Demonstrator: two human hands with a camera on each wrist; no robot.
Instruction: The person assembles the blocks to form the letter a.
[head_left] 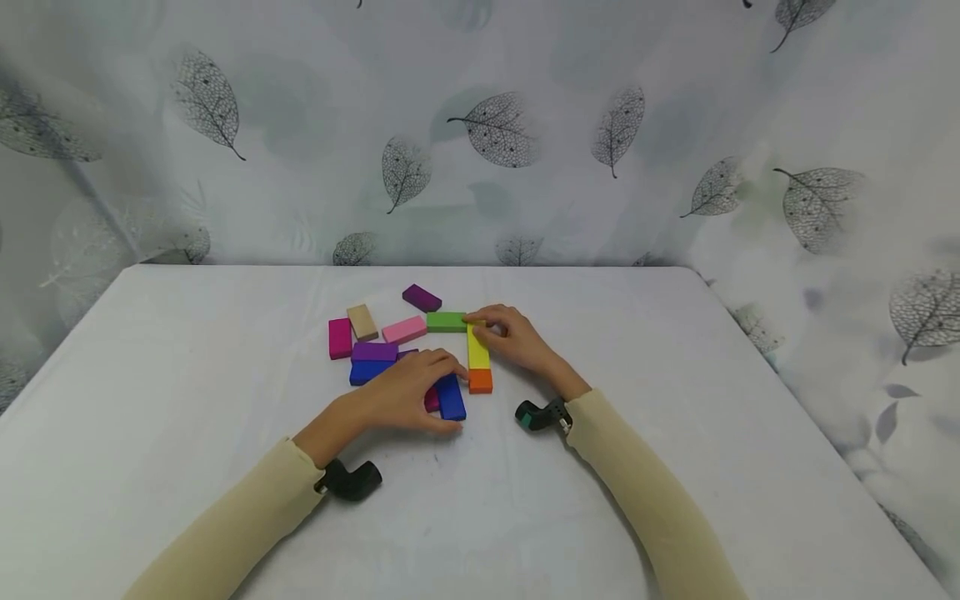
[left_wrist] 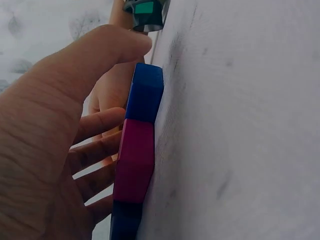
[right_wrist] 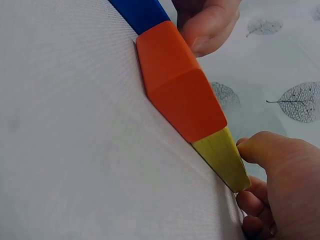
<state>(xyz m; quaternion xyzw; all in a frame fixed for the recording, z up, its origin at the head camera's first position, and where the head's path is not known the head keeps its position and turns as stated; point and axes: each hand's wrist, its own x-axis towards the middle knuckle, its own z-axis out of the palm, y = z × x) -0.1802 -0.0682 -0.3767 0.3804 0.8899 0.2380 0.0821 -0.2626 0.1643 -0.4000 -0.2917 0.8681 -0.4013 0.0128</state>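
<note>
- Head view: lining up an edge on the counter (head_left: 450,517), by the look of it. Pinching the yellow block (head_left: 478,348) with the right hand (head_left: 522,342), between the green block (head_left: 446,322) and the orange block (head_left: 481,381). Arching the left hand (head_left: 405,387) over the blue block (head_left: 452,398), just left of that edge.
- Left wrist view: spread loosely here, not clamped, with the thumb well apart from the fingers, near the blue block and the magenta block (left_wrist: 134,160).
- Right wrist view: closed about the yellow block, beyond the orange block; can't tell how firmly. Probably calling next for a small nudge to square yellow with green, then a release.
</note>
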